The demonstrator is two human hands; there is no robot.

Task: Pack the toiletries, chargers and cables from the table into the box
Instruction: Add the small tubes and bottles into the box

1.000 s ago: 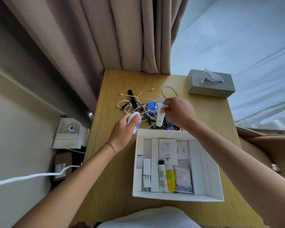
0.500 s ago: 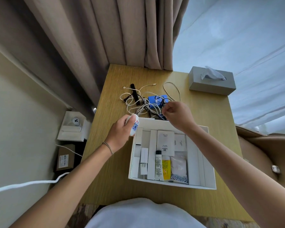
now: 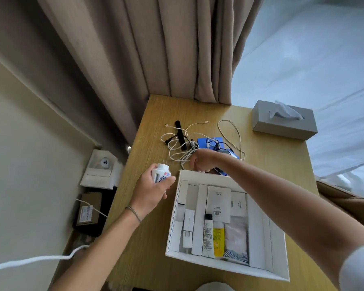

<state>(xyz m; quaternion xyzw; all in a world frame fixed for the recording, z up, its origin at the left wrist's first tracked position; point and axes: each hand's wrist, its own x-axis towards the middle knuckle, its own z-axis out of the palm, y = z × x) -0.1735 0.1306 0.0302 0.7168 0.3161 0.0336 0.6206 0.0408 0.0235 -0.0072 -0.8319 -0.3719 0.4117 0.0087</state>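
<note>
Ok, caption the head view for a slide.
Left hand holds a white bottle beside the open box; right hand reaches the cables.

Box (image 3: 229,267) on table (image 3: 151,238); cables (image 3: 183,143) behind it, tissue box (image 3: 282,127) far right.

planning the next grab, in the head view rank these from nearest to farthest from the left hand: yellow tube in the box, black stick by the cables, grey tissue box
1. Black stick: up the table beyond the left hand, among the cables.
2. Yellow tube: inside the white box, toward its near edge.
3. Grey tissue box: far right corner of the table, clearly farthest.
The first two are fairly close to call.
</note>
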